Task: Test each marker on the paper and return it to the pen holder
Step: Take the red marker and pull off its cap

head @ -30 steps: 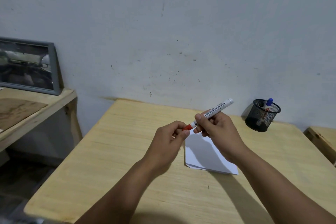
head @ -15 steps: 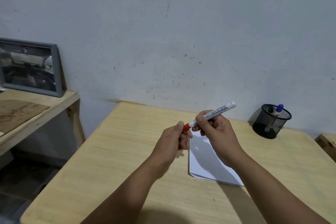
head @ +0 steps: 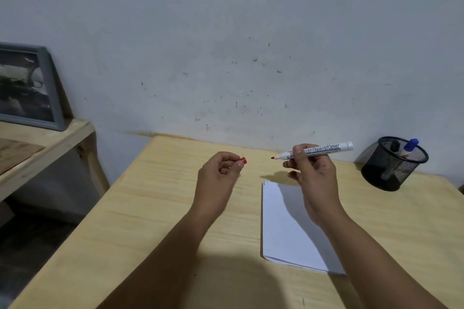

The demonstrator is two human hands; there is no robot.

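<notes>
Marker (head: 319,151): white barrel, red tip exposed, held roughly level above the desk (head: 155,208) by the right hand (head: 311,178), thumb and fingers clamped on the barrel approx. mid-length. Judged light, rigid, smooth plastic; may slip or roll if let go. Best hold: barrel nearer the tip for writing control.

Desk: pale wood, flat, pushed against a scuffed grey wall (head: 226,45). Side shelf (head: 37,148) at left carries a framed picture (head: 27,88).

Paper (head: 288,228): white sheet, lying flat below the right hand; no mark visible yet.

Pen holder (head: 394,163): black mesh cup, far right, w/ a blue-capped marker (head: 410,145) and a dark one inside.

Left hand (head: 221,175): pinches the red cap (head: 242,160), well apart from the tip.
</notes>
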